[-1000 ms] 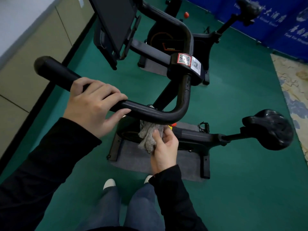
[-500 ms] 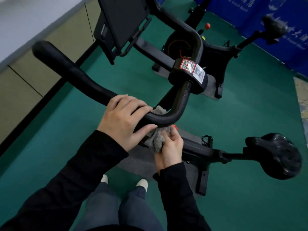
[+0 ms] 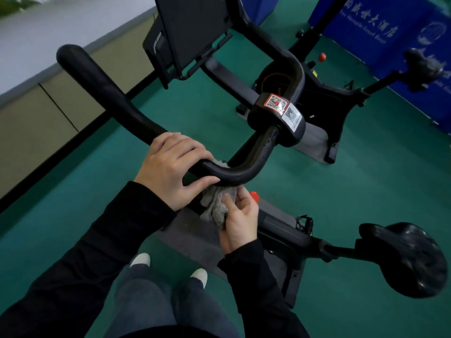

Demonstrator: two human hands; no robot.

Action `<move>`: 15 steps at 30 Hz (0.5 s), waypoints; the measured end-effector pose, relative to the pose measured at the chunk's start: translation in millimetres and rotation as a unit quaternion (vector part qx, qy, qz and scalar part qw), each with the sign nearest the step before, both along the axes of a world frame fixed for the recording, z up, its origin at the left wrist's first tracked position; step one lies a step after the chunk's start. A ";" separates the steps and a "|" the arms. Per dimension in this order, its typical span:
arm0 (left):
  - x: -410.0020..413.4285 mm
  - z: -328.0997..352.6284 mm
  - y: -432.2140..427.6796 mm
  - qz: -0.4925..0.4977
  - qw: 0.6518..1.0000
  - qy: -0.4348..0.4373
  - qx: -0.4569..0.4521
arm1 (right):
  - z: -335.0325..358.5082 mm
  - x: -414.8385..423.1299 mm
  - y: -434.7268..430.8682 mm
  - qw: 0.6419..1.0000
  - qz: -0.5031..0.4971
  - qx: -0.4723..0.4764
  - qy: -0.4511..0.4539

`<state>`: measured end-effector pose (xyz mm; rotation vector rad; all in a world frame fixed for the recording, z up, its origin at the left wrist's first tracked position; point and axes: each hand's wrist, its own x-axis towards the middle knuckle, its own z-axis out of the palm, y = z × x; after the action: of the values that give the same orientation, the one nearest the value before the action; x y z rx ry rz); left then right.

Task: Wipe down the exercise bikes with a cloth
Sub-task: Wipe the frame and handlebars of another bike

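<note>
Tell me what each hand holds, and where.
The left hand grips the handlebar beside its near bend. The right hand pinches the cloth by its bunched lower part, under the bar.

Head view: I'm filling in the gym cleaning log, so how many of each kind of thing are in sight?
Black exercise bikes: 2
Black padded saddles: 2
Red round knobs: 2
Black curved handlebar: 1
Grey crumpled cloth: 1
Total: 8
</note>
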<state>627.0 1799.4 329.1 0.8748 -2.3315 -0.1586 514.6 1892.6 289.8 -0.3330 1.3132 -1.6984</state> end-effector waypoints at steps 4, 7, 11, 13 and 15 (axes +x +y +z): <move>-0.5 2.1 0.2 0.003 1.000 -0.002 0.014 | -0.8 -9.5 3.6 0.999 -0.034 0.027 -0.005; -0.2 5.3 0.5 0.006 1.000 -0.006 0.026 | -0.4 -25.9 7.0 0.990 -0.122 0.060 -0.036; -2.0 8.3 2.7 0.010 1.000 -0.009 0.020 | 6.0 -17.2 9.9 0.990 -0.124 0.065 0.035; -5.5 9.4 4.7 0.014 1.000 -0.012 0.006 | 8.3 -6.4 13.3 0.986 -0.127 0.063 0.091; -11.0 10.5 4.9 0.006 1.000 -0.023 -0.007 | 9.2 -1.9 15.1 0.969 -0.182 0.076 0.147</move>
<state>616.0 1804.3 339.6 0.8947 -2.3661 -0.1169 512.8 1907.7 299.0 -0.2724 1.8022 -1.8838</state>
